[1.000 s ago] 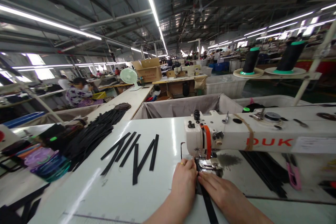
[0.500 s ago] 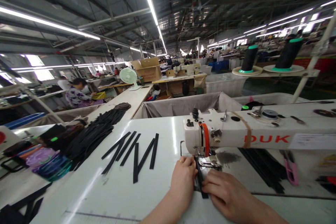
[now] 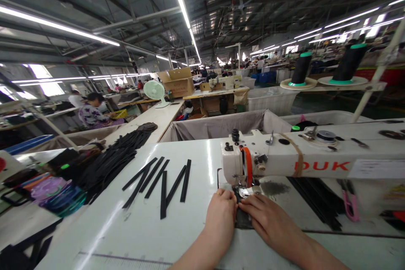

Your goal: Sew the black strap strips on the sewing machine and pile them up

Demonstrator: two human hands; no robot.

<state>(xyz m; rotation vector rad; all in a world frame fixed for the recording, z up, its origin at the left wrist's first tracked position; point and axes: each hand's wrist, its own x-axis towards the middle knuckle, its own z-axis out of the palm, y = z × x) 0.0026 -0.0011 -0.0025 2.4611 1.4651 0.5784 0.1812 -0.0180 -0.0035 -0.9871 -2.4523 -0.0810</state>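
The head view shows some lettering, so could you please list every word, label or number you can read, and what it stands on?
"DUK": red letters on the sewing machine.
White label on the machine: too blurred to read.
Print on the cardboard box: too small to read.
Ruler scale on the table: too faint to read.

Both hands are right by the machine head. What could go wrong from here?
The left hand and right hand sit close to the sewing machine head, so a finger might get caught if it runs. The black strip between them is mostly hidden, so it could skew unnoticed. The pink-handled scissors lie beside the stacked strips and might snag one.
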